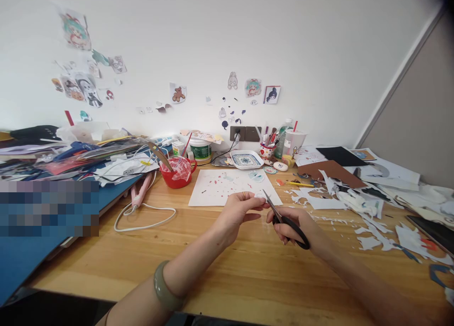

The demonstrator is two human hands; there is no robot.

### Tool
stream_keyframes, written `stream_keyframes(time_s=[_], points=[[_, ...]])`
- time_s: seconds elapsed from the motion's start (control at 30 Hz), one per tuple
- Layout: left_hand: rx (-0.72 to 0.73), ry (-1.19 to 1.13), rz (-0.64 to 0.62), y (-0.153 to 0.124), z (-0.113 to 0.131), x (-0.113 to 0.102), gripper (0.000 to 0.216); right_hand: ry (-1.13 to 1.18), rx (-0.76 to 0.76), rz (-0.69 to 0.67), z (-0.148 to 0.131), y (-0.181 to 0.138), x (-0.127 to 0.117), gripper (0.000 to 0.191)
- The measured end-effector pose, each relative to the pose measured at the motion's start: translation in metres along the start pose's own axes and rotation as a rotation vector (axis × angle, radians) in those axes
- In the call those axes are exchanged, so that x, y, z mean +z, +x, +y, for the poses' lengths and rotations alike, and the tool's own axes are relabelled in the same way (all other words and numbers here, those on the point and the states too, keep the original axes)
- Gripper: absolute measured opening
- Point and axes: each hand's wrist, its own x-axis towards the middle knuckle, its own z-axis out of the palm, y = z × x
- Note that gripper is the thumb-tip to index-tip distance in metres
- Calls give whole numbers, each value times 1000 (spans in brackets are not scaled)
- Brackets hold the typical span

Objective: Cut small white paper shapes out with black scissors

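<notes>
My left hand [241,211] pinches a small piece of white paper [261,198] between thumb and fingers, just above the wooden table. Round the black handles of a pair of scissors [291,227] my right hand [300,224] is closed. The scissor blades point up and to the left, right beside the pinched paper; whether they touch it I cannot tell. Behind both hands lies a white sheet [209,186] bearing small coloured cut-outs, partly covered by my left hand.
Paper scraps [372,236] are strewn over the right side. A red mug [177,172], a patterned square plate [246,159] and a cup of brushes [267,150] stand along the back. A pink corded tool [141,192] lies left, near piled papers [120,167].
</notes>
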Motion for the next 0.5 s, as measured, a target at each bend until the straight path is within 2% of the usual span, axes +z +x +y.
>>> stream_keyframes(time_s=[0.5], points=[[7, 3, 9, 0, 1, 0, 23, -1, 9, -13, -3, 0, 0, 14]])
